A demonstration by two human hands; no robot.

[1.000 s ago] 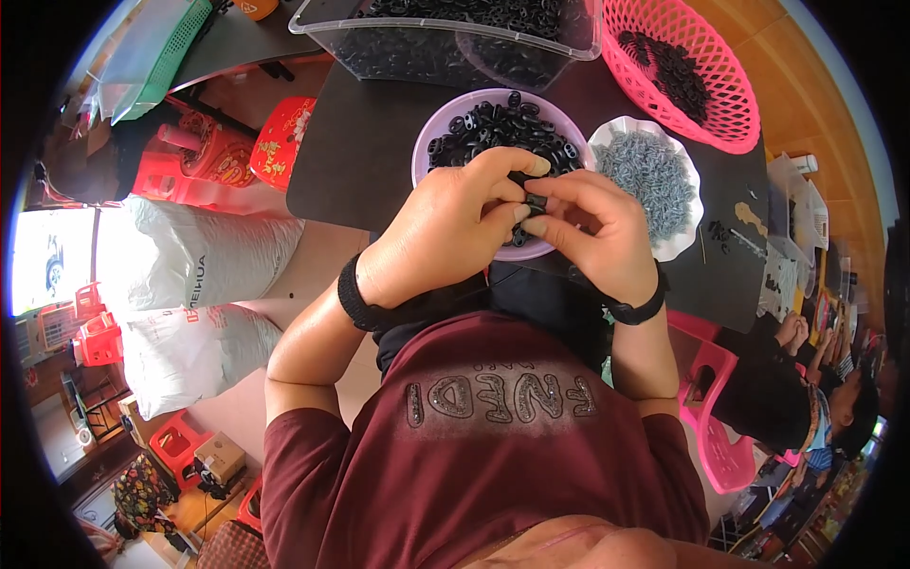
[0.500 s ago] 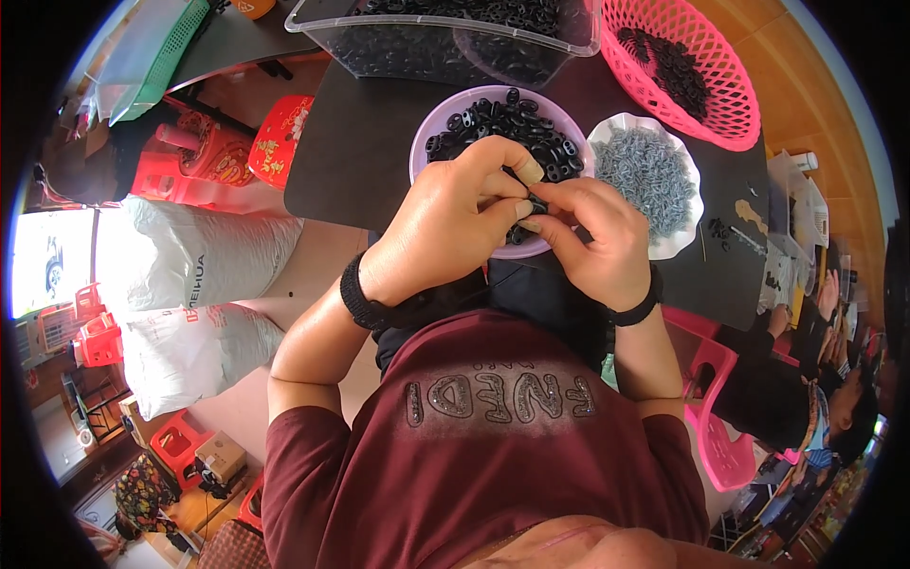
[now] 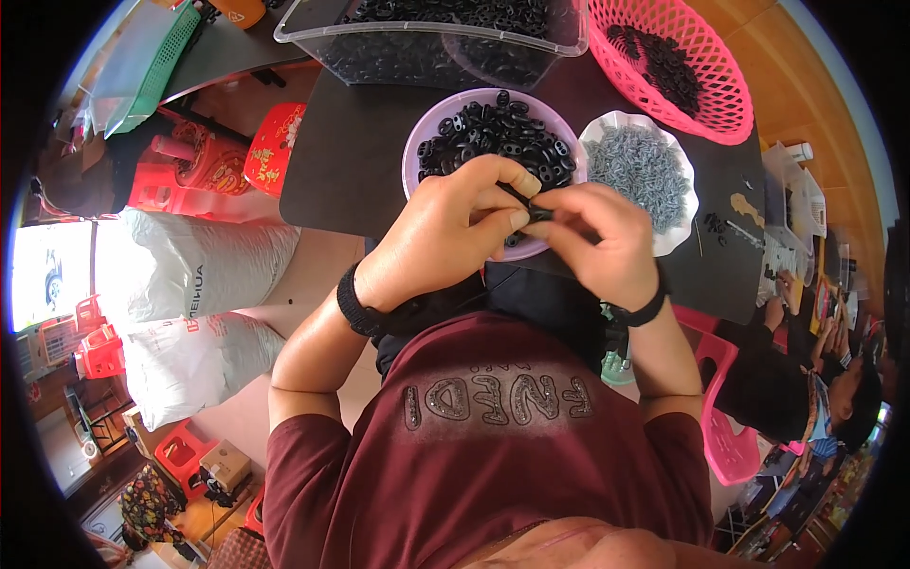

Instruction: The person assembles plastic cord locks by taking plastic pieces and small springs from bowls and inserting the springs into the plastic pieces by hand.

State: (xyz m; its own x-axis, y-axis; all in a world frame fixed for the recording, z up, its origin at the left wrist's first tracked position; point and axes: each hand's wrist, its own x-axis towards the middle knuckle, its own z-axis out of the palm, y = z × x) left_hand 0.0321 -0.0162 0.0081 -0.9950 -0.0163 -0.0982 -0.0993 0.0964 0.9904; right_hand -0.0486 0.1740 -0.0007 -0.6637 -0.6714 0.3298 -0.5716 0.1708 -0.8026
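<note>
Both hands meet over the near rim of a lilac bowl (image 3: 413, 163) heaped with small black oval plastic pieces (image 3: 488, 128) that have holes in them. My left hand (image 3: 460, 213) is closed, thumb and fingers pinching a small black plastic piece (image 3: 517, 197). Against the same spot my right hand (image 3: 602, 228) pinches too, its fingertips on the black piece. Fingers cover most of it, so its full shape is hidden. Just right of the bowl, beyond my right hand, stands a white scalloped dish (image 3: 690, 180) full of small grey translucent pieces (image 3: 637, 173).
A clear plastic bin (image 3: 379, 36) of black pieces stands at the table's far side, with a pink lattice basket (image 3: 744, 95) to its right. Loose black bits (image 3: 716, 228) lie right of the dish. White sacks (image 3: 204, 266) stand on the left; another person (image 3: 768, 379) sits at the right.
Both hands have shifted slightly lower in the picture, and the black piece between the fingertips shows more. My right hand has turned a little. The whole view has moved slightly.
</note>
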